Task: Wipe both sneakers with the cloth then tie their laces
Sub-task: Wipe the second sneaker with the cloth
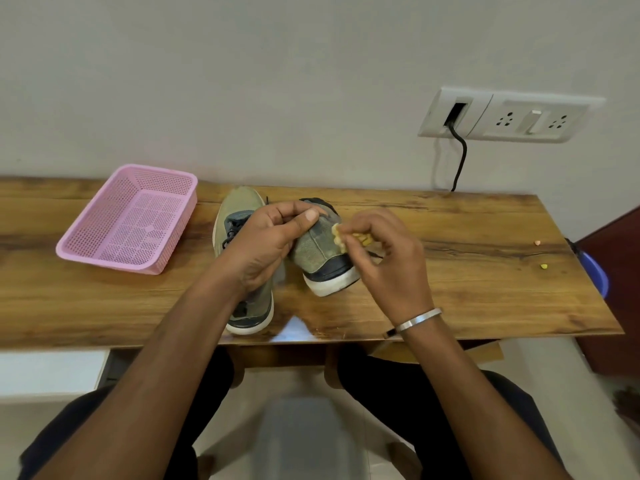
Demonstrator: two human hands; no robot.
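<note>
Two olive-and-navy sneakers with white soles lie on the wooden table [450, 271]. The left sneaker [239, 206] lies flat, toe pointing away, its dark laces loose. My left hand [266, 244] grips the collar of the right sneaker [322, 258] and holds it tilted, heel toward me. A small yellow cloth [341, 235] is bunched in the fingers of my right hand [384, 251] and pressed against the sneaker's side near the heel.
A pink perforated plastic basket [128, 220] sits at the table's back left. Two tiny crumbs [543, 266] lie at the far right. A wall socket plate [505, 116] with a black cable hangs above the table. A blue object [595, 271] juts past the right edge.
</note>
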